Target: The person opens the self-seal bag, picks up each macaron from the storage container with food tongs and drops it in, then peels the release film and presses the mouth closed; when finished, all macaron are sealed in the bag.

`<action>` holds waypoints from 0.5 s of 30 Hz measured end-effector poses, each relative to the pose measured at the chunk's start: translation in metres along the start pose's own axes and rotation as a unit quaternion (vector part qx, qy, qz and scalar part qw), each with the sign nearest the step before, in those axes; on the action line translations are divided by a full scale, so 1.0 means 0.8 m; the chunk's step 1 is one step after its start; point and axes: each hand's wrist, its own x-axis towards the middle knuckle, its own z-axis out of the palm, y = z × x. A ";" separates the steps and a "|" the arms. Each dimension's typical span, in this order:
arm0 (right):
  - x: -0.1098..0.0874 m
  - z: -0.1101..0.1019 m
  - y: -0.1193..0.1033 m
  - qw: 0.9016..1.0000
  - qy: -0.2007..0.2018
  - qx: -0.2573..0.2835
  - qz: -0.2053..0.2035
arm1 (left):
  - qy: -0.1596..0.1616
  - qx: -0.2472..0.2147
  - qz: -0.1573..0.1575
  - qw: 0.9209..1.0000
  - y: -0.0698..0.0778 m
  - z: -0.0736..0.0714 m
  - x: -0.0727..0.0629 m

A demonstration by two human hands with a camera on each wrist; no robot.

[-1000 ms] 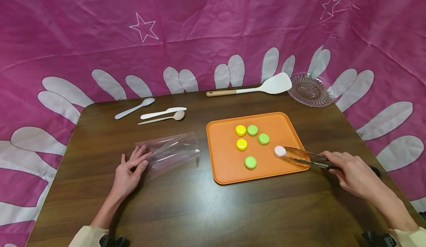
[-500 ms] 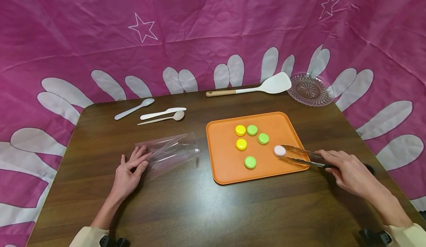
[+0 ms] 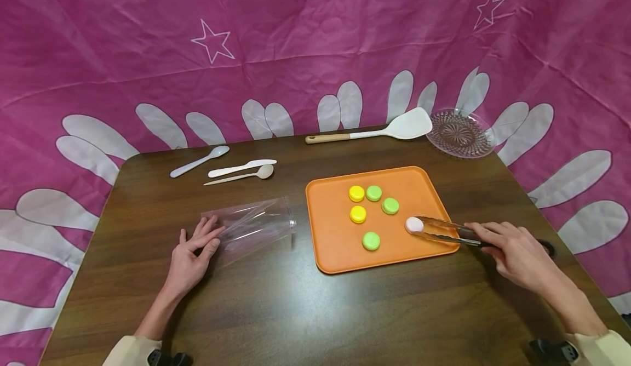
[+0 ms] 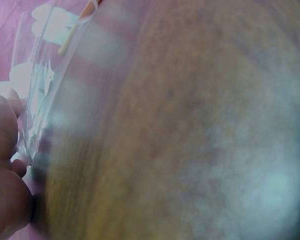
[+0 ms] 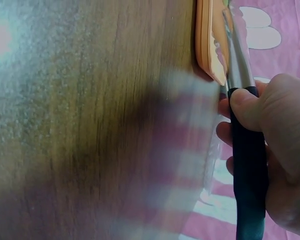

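Note:
My right hand (image 3: 520, 253) grips a pair of metal tongs (image 3: 446, 231) with black handles; in the right wrist view the thumb lies along the black handle (image 5: 248, 150). Between the tong tips sits a pale pink macaron (image 3: 414, 224), on the right part of an orange tray (image 3: 340, 253). Elsewhere on that tray are two yellow macarons (image 3: 357, 214) and three green ones. To the left, my left hand (image 3: 192, 253) pinches the near end of a clear plastic bag (image 3: 256, 229) lying on the table; its film (image 4: 45, 85) rises beside the fingers in the left wrist view.
A light spoon (image 3: 199, 161), a white knife (image 3: 241, 167) and a beige spoon (image 3: 239, 176) lie at the back left. A white spatula (image 3: 406, 124) with a wooden handle and a clear patterned plate (image 3: 460, 133) are along the back edge, before a pink cloth.
My right hand has shifted slightly left along the tongs, with the tong tips now farther over both sides of the pink macaron. The left hand and bag have stayed put.

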 end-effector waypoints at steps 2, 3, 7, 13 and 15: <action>0.001 0.000 0.000 1.000 0.004 -0.002 0.000 | 0.000 -0.001 0.002 1.000 0.000 0.000 0.000; 0.001 0.000 0.000 1.000 0.006 -0.002 0.000 | -0.001 0.000 0.002 1.000 0.001 0.000 -0.001; 0.004 -0.001 -0.001 1.000 0.011 0.001 -0.004 | -0.007 0.000 -0.002 1.000 0.001 0.000 -0.001; 0.020 -0.003 -0.007 1.000 0.011 0.013 -0.010 | -0.006 0.003 -0.001 1.000 0.000 0.001 0.000; 0.028 -0.003 -0.011 1.000 0.007 0.015 -0.016 | -0.007 0.004 0.001 1.000 -0.001 0.003 0.001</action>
